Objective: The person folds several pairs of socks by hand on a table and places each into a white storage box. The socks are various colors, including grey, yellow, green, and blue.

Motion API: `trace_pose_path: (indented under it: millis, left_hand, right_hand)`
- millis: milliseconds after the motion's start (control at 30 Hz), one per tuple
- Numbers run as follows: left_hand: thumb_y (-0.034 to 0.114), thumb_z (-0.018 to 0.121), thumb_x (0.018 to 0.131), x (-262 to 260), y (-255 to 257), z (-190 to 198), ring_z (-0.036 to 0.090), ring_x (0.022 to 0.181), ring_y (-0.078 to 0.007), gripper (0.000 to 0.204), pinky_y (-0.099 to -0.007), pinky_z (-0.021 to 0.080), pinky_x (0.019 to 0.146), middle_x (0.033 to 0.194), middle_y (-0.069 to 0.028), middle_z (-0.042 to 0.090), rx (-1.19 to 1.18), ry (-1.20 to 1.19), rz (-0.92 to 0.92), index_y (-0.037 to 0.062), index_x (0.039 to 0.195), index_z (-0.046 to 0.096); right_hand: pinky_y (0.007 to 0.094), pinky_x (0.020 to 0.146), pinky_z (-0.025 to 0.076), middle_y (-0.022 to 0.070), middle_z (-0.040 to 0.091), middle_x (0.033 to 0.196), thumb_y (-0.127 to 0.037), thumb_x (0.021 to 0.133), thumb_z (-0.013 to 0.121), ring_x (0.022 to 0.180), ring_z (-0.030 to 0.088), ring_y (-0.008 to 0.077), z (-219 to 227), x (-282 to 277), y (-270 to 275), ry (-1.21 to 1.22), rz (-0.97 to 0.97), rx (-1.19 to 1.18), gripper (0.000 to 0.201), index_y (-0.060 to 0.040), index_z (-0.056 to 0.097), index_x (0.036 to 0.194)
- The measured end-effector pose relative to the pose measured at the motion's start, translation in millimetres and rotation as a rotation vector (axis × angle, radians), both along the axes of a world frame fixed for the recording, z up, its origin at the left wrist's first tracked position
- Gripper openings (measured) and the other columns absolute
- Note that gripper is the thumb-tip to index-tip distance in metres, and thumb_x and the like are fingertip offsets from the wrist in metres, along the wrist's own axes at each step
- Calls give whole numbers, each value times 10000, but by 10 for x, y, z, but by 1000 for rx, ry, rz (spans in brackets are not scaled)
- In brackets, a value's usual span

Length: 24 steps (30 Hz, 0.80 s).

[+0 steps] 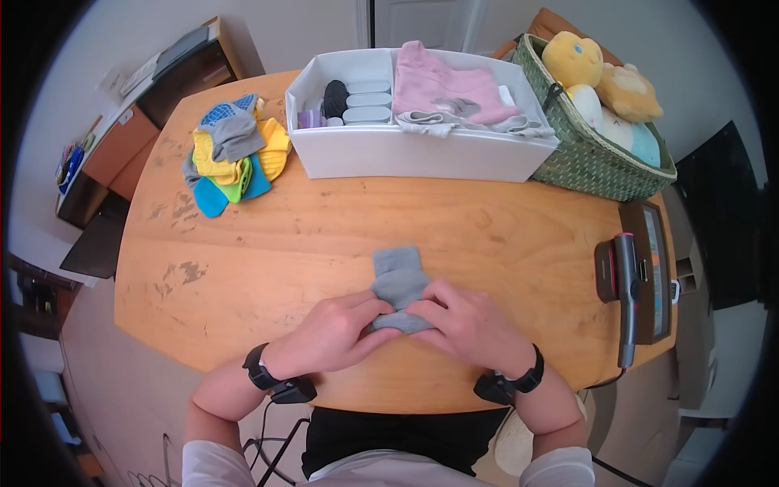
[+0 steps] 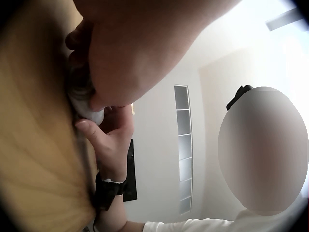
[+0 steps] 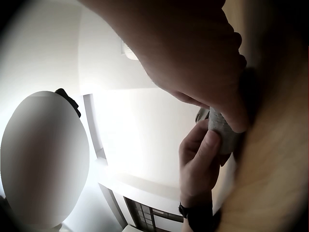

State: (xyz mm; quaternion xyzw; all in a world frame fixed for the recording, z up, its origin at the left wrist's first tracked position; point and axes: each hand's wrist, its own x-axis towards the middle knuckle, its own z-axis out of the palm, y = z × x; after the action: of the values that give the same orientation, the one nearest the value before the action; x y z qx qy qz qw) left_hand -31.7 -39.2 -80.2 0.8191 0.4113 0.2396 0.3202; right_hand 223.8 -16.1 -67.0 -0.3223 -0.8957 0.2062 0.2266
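Observation:
A grey sock (image 1: 398, 276) lies on the wooden table in front of the person, its far end flat and its near end folded over into a thick roll. The left hand (image 1: 333, 329) pinches the left side of that roll between thumb and fingers. On the right side, the right hand (image 1: 471, 325) grips the same roll, thumb on the near side. In the left wrist view, the sock's rounded fold (image 2: 87, 99) shows between both hands. The right wrist view shows the grey knit (image 3: 223, 130) under the left thumb. Part of the sock is hidden beneath the fingers.
A heap of colourful socks (image 1: 235, 150) lies at the back left. Behind stands a white bin (image 1: 422, 154) with folded clothes, beside a green basket (image 1: 592, 162) of plush toys. A hair straightener (image 1: 627, 300) and a box (image 1: 653, 272) sit at the right edge.

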Motion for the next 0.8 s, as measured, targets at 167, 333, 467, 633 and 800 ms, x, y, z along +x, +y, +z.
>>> trace_pose_path:
  millis: [167,333,467,633,800]
  left_hand:
    - [183,823,880,112,29,66,674,661,-238,289,-344,558,614,973,-104,651,234,-59,98,24,1080,691]
    - [205,832,875,40,32,-21,674,655,-232,300,-349,561,609,988,-104,650,175,-52,-31,23,1075,702]
    - [231,827,885,-10,25,-37,675,657,-232,314,-349,559,607,970,-101,645,72,-13,-25,19,1082,704]
    - [248,816,898,50,35,45,673,639,-239,342,-346,557,600,1005,-109,645,119,-68,24,16,1120,699]
    - [267,821,893,11,40,19,680,658,-248,378,-351,562,616,1044,-115,642,92,-23,-34,24,1153,694]
  right_hand:
    - [388,635,543,84,608,953,-190,820,831,784,675,291,-13,29,12,-8,18,-8,292,-82,679,1045]
    - [389,648,551,85,619,960,-228,838,821,798,681,293,-4,5,-46,-37,-6,-98,315,-87,681,1083]
    - [392,657,557,92,624,977,-257,846,824,801,687,300,18,-24,-15,-13,1,-28,340,-89,678,1104]
    - [393,660,560,89,614,1006,-269,839,831,795,684,301,-42,15,6,-3,27,-22,374,-82,672,1120]
    - [395,659,559,80,611,1028,-258,833,833,796,685,297,-2,10,-10,-26,15,-58,373,-81,673,1119]
